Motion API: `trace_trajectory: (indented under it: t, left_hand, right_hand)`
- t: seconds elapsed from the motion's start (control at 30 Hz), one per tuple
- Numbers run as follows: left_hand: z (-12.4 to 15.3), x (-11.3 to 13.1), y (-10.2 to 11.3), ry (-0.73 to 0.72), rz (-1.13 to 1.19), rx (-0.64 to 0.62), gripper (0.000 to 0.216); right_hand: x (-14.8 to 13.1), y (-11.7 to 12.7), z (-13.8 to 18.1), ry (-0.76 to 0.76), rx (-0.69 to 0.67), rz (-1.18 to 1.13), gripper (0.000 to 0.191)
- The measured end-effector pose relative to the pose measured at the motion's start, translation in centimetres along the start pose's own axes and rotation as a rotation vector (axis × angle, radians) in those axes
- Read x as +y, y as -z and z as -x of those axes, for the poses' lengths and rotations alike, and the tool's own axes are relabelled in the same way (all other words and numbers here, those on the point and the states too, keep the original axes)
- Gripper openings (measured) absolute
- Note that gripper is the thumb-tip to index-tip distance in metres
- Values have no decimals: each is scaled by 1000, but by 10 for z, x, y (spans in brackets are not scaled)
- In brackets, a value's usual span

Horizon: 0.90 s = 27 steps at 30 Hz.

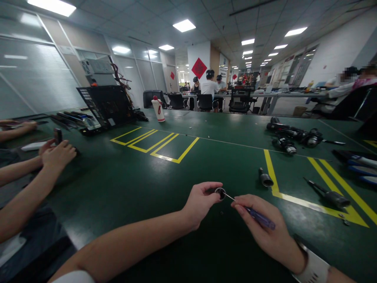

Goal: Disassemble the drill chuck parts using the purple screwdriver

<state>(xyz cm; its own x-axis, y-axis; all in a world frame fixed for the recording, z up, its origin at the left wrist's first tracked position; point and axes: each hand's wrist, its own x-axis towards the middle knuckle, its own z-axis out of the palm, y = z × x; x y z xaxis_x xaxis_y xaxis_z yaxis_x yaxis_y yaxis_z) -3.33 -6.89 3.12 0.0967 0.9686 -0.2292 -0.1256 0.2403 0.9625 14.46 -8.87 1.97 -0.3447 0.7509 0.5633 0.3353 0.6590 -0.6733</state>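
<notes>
Between the thumb and fingers of my left hand (200, 204) is a small round metal part (220, 193), its open end turned to the right. My right hand (263, 222) is closed around a screwdriver (260, 218) with a translucent purple handle. The screwdriver's thin shaft reaches into the opening of the round part; its tip is hidden inside. Below the hands, a tiny nut-like piece (222, 213) lies on the green table (141, 192). To the right stands a dark cylindrical metal part (266, 179), and farther right lies a shafted dark tool part (335, 197).
Several black power-tool-like assemblies (294, 135) lie at the back right, near blue-handled tools (363, 169). Yellow tape (272, 173) marks the tabletop. A white tumbler (158, 109) and a black computer case (107, 104) stand at the back. At left, another person's hands (57, 153) hold a phone.
</notes>
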Motion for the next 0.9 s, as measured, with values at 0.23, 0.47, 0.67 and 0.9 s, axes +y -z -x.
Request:
trace_trajectory:
  t: [0.23,0.47,0.67,0.9]
  left_hand:
    - [-2,-4,0,-75,-47,-15,21]
    - [-7,-14,5,-176,-75,-45,19]
    - [-10,-15,6,-162,-109,-57,19]
    - [-5,1,3,-35,-69,34,24]
  right_hand:
    - [3,-3,4,116,-27,130,18]
    - [0,-2,10,216,-59,235,29]
    - [-6,1,5,39,12,51,10]
    - [14,-2,-7,-617,-45,-511,25]
